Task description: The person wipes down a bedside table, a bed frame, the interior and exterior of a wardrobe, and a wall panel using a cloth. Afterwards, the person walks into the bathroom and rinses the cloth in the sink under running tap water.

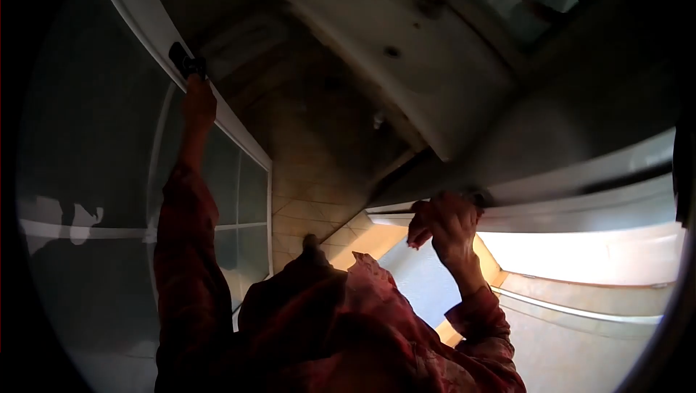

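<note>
The left hand point(198, 99) reaches the black door handle point(186, 60) on the white-framed, glass-paned door at left, though darkness hides whether its fingers close around it. The right hand point(451, 225) is raised by the white door frame point(573, 217), fingers curled together; whether they grip anything cannot be told. Beyond lies a washbasin point(406, 27).

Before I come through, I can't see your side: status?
Left hand at black door handle. Right hand by white frame; both grips unclear. Washbasin ahead, in shadow.
</note>
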Demonstrator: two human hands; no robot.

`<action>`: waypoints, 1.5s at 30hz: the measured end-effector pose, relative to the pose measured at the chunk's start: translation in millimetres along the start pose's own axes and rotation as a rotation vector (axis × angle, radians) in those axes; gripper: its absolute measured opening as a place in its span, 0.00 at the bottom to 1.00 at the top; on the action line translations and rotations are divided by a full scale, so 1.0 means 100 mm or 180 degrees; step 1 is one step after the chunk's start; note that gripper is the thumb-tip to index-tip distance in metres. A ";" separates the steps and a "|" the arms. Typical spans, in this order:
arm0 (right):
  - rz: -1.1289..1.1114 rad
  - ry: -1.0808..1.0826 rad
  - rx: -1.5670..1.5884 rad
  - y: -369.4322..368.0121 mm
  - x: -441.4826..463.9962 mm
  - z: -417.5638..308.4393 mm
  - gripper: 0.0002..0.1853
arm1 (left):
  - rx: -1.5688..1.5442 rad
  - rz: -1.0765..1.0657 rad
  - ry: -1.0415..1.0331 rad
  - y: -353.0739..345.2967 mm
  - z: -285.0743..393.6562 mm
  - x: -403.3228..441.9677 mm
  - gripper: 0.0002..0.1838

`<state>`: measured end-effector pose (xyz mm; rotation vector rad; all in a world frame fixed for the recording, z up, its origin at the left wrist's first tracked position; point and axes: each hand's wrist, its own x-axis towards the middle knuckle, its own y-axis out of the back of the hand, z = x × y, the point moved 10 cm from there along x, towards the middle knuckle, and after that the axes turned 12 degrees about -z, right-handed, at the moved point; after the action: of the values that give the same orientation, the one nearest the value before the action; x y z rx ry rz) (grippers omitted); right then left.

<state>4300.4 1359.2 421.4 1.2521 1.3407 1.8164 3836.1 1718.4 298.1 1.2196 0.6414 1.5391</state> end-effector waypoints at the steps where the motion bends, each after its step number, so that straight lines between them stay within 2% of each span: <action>1: -0.0078 -0.0139 0.0097 -0.22 0.08 0.11 0.17 | -0.0008 -0.0091 -0.0058 0.09 -0.03 0.01 0.14; 2: -0.0137 -0.0266 0.0195 -0.37 0.19 0.18 0.19 | 0.0037 -0.0082 -0.0044 0.21 -0.10 0.04 0.14; 4: 0.0026 -0.0796 0.0479 -0.45 0.46 0.45 0.19 | -0.0270 -0.0372 0.0590 0.16 -0.28 0.13 0.13; 5: 0.0214 -0.1052 0.0489 -0.54 0.49 0.63 0.18 | -0.0539 -0.0236 0.0397 0.31 -0.25 0.09 0.14; 7: 0.0400 -0.1305 0.0512 -1.13 0.37 1.15 0.17 | -0.0576 -0.0231 0.0544 0.21 -0.45 0.20 0.14; 9: 0.1042 -0.2036 0.2495 -1.62 0.21 1.68 0.16 | -0.0627 -0.0220 0.0685 0.24 -0.83 0.33 0.14; 10: 0.1065 -0.2057 0.2551 -1.94 0.09 1.93 0.16 | -0.0555 -0.0134 0.0460 -0.08 -0.72 0.40 0.14; 12: 0.0299 -0.1934 0.0396 -1.87 0.32 1.64 0.19 | -0.0508 0.0043 0.0296 0.09 -0.96 0.32 0.13; 16: 0.0260 -0.1388 0.0274 -2.08 0.78 1.47 0.21 | -0.0618 0.0292 0.0552 0.13 -1.48 0.07 0.10; 17: 0.0163 -0.1307 0.0276 -2.32 0.96 1.87 0.22 | -0.0515 0.0176 0.0652 -0.22 -1.33 0.38 0.09; 18: 0.0139 -0.1160 0.0237 -2.38 1.22 1.86 0.23 | -0.0496 0.0163 0.0671 -0.19 -1.45 0.50 0.09; 20: 0.0148 -0.0973 0.0235 -2.62 1.55 2.02 0.23 | -0.1537 0.0076 0.1418 -0.26 -1.75 0.52 0.07; 21: -0.0023 -0.1140 0.0346 -2.86 1.66 2.25 0.25 | -0.1229 -0.0030 0.1390 -0.16 -1.63 0.54 0.07; 22: -0.0228 -0.1315 0.0452 -3.04 1.75 2.34 0.26 | -0.1181 -0.0034 0.1415 -0.14 -1.83 0.47 0.07; 23: -0.0243 -0.1287 0.0513 -3.05 1.86 2.34 0.26 | -0.0427 -0.0028 0.1072 -0.06 -1.97 0.40 0.08; 24: -0.0503 -0.1387 0.0540 -3.33 1.77 2.59 0.27 | 0.0321 -0.0010 0.0727 -0.36 -1.74 0.28 0.09; 25: -0.0767 -0.1477 0.0544 -3.43 1.93 2.68 0.27 | -0.0917 0.0200 0.1800 -0.34 -1.89 0.22 0.13; 26: -0.0783 -0.1411 0.0592 -3.50 2.10 2.74 0.27 | -0.0866 0.0231 0.1858 -0.39 -1.99 0.22 0.13; 28: -0.1333 -0.1685 0.0681 -3.81 2.31 2.91 0.26 | 0.0788 0.0139 0.1029 -0.30 -1.77 0.32 0.17; 29: -0.1503 -0.1734 0.0721 -3.92 2.37 2.94 0.26 | 0.0255 0.0172 0.1595 -0.26 -1.93 0.29 0.18; 30: -0.1478 -0.1635 0.0781 -3.99 2.44 2.94 0.26 | 0.0318 0.0134 0.1677 -0.16 -1.77 0.31 0.18; 32: -0.1373 -0.1464 0.0829 -4.03 2.57 2.90 0.25 | 0.2139 -0.0261 0.1975 0.10 -1.46 0.43 0.21; 34: -0.1281 -0.1330 0.0877 -4.03 2.65 2.87 0.25 | 0.2336 0.0294 0.1511 0.39 -0.71 0.72 0.25; 36: -0.1164 -0.1230 0.0871 -4.02 2.77 2.90 0.25 | 0.1732 0.0617 0.0553 0.45 -0.06 1.13 0.28; 38: -0.1199 -0.1172 0.0902 -4.01 2.88 3.01 0.25 | 0.0254 0.0996 -0.0267 0.56 0.86 1.57 0.25; 39: -0.1268 -0.1418 0.1250 -3.97 2.94 3.01 0.24 | -0.1035 0.1204 -0.0894 0.63 1.09 1.68 0.26; 40: -0.1335 -0.1669 0.1600 -4.02 2.96 3.05 0.24 | -0.1425 0.1487 -0.2064 0.77 1.51 1.76 0.22; 42: -0.1461 -0.1756 0.1723 -4.29 2.87 3.24 0.25 | -0.1559 0.1736 -0.3088 0.88 1.94 1.74 0.21; 45: -0.1442 -0.2031 0.1985 -4.35 2.82 3.35 0.27 | -0.1447 0.1934 -0.3730 0.92 2.15 1.85 0.20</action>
<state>4448.0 1888.1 137.9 1.4909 1.6595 0.6100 4006.0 1820.6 520.2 1.7227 -0.8550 1.0217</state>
